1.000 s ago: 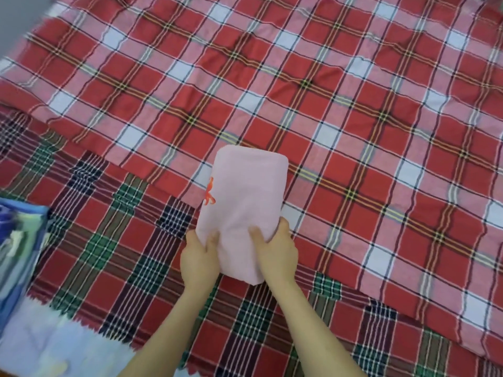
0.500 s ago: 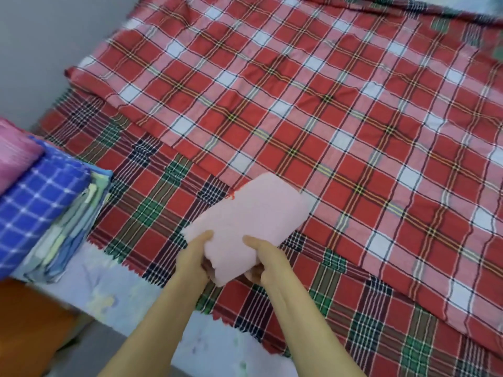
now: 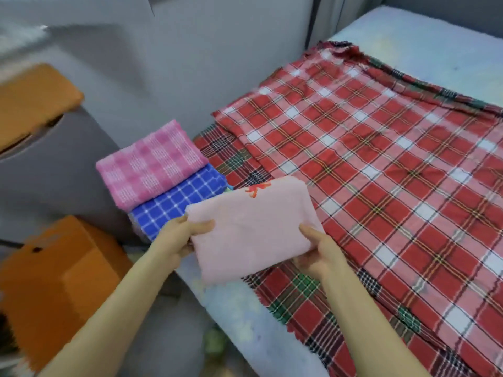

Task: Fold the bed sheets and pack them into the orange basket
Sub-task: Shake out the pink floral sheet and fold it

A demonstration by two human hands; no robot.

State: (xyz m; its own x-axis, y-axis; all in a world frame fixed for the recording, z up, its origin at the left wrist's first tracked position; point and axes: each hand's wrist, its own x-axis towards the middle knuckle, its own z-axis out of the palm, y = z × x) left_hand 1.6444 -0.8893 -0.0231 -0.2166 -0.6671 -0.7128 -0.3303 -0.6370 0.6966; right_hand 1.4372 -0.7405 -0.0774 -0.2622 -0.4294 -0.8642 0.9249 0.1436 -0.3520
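Note:
A folded pale pink sheet (image 3: 253, 229) with a small red mark is held above the bed's near left edge. My left hand (image 3: 181, 236) grips its left side, thumb on top. My right hand (image 3: 318, 247) grips its right side from below with the thumb over the edge. Just left of it lies a stack of folded sheets: a pink checked one (image 3: 151, 164) on top of a blue checked one (image 3: 177, 202). The orange basket (image 3: 51, 284) stands on the floor at the lower left, blurred.
A red and white plaid sheet (image 3: 381, 164) lies spread flat over the bed, on a darker red and green plaid sheet (image 3: 304, 292). The pale blue mattress (image 3: 245, 330) shows at the near edge. Another orange shape (image 3: 30, 102) sits at the upper left by the grey wall.
Both hands lifted the pink folded sheet off the bed and carried it left toward the stack. The view swung left, bringing the folded stack and the orange basket into sight.

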